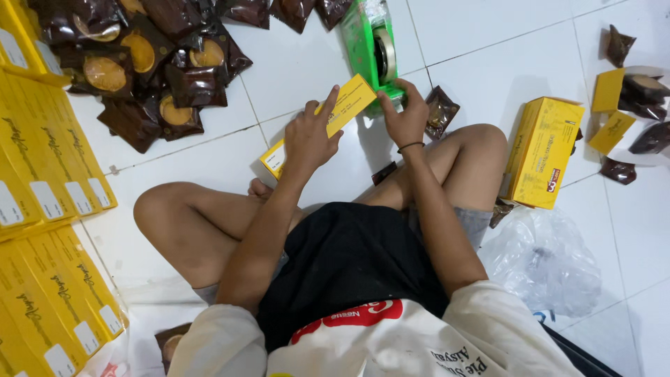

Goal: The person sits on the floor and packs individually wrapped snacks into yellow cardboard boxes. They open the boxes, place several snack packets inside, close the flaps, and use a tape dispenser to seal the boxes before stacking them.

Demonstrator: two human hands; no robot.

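I sit cross-legged on a white tiled floor. My left hand grips a long yellow carton held slantwise above the floor, fingers wrapped over its middle. My right hand rests at the carton's far end, fingers touching the base of a green tape dispenser that stands just beyond it. A black band circles my right wrist. Whether tape is pinched in the right fingers is not visible.
Stacks of yellow cartons line the left edge. A heap of dark brown snack packets lies at upper left. Another yellow carton stands by my right knee, a clear plastic bag below it, loose packets and yellow flaps at right.
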